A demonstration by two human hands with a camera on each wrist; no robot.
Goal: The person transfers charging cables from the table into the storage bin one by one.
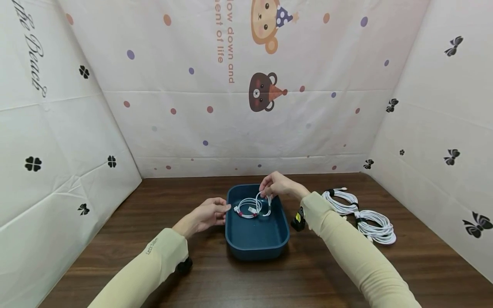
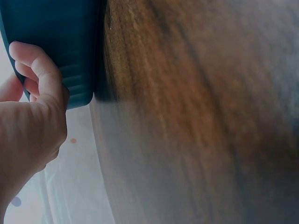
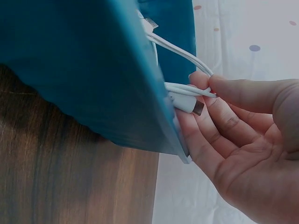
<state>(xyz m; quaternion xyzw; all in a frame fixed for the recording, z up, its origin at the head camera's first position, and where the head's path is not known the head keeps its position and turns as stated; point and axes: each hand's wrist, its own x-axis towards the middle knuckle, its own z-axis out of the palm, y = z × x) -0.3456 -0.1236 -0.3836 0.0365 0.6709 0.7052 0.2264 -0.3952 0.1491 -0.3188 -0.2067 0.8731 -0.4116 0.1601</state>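
while left grip (image 1: 208, 214) pinches the ribbed bin (image 1: 256, 253), right grip (image 1: 281, 185) pinches looped cable (image 3: 185, 88).

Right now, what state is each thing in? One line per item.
Blue bin: upright on the table, open-topped
Cable coil: looped, in the bin; floor contact unclear
Held cable: bent into a loop; link to the coil unclear
Cable plug: metal tip bare
Far cable bundle: coiled, strapped, on the table
Near cable bundle: coiled, strapped, on the table
Left hand: gripping the bin's left edge
Right hand: pinching the held cable
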